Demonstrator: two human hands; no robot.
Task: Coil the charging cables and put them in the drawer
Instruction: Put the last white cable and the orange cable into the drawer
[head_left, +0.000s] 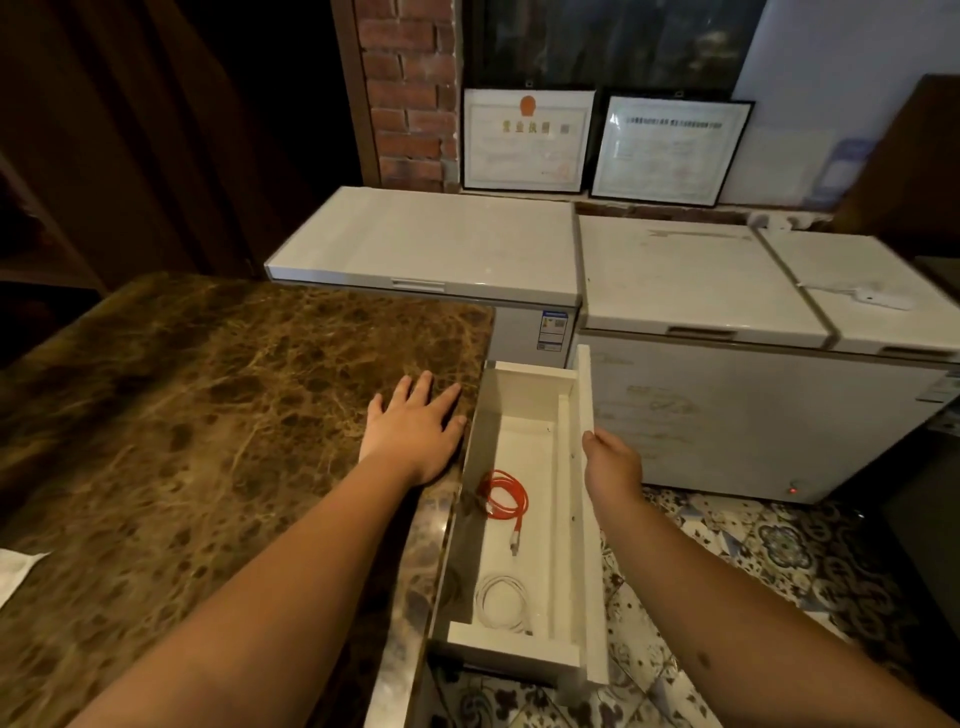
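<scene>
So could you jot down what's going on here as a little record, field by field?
setting: marble counter with a white drawer pulled open at its side
red cable: coiled, lying in the drawer
white cable: coiled, in the drawer, nearer the person
left hand: flat on the counter, holding nothing
right hand: on the drawer's front panel
task state: both cables in; drawer not yet shut
behind: white chest freezers, framed certificates

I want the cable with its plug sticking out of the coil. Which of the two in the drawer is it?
The red cable: its plug end trails out straight toward the white cable, which is coiled near the drawer's closer end.
</scene>
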